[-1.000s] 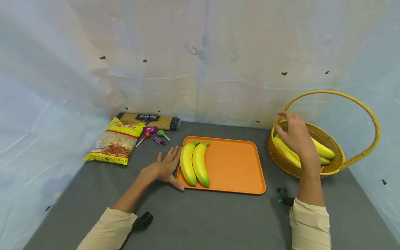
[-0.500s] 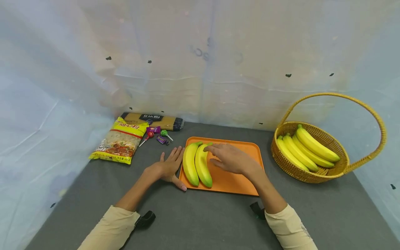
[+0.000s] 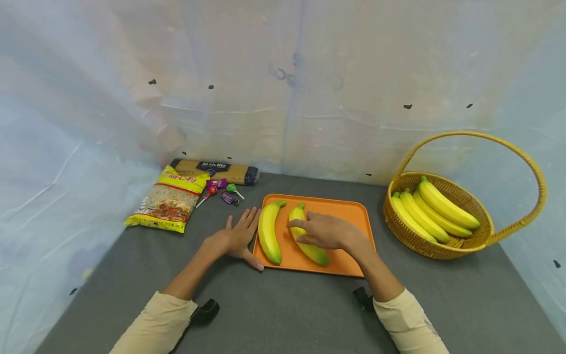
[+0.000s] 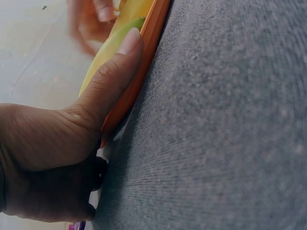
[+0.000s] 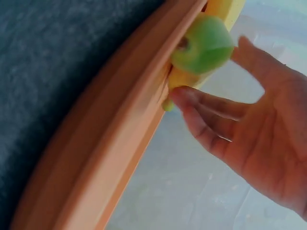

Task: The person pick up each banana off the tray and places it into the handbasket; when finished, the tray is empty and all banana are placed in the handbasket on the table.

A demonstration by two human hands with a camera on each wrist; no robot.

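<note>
On the grey table my left hand (image 3: 236,238) lies flat with fingers spread, its thumb along the left edge of the orange tray (image 3: 345,209). A yellow banana (image 3: 268,233) with green ends lies at the tray's left side, beside that hand. My right hand (image 3: 329,231) is over a second banana (image 3: 317,255), which slants across the tray. In the right wrist view the blurred green end of this banana (image 5: 204,45) sits between the thumb and the fingers, which pinch it. The hand hides part of the banana's middle in the head view.
At the right stands a wicker basket (image 3: 488,223) with a tall handle and several bananas (image 3: 446,204). Back left are a yellow food bag (image 3: 170,201), a pasta packet (image 3: 234,173), lollipops (image 3: 232,188) and purple-wrapped sweets (image 3: 229,198). A plastic sheet (image 3: 331,123) hangs behind.
My right hand has come from the basket to the tray. The second banana has shifted right, away from the first, and turned to a slant. My left hand stays put.
</note>
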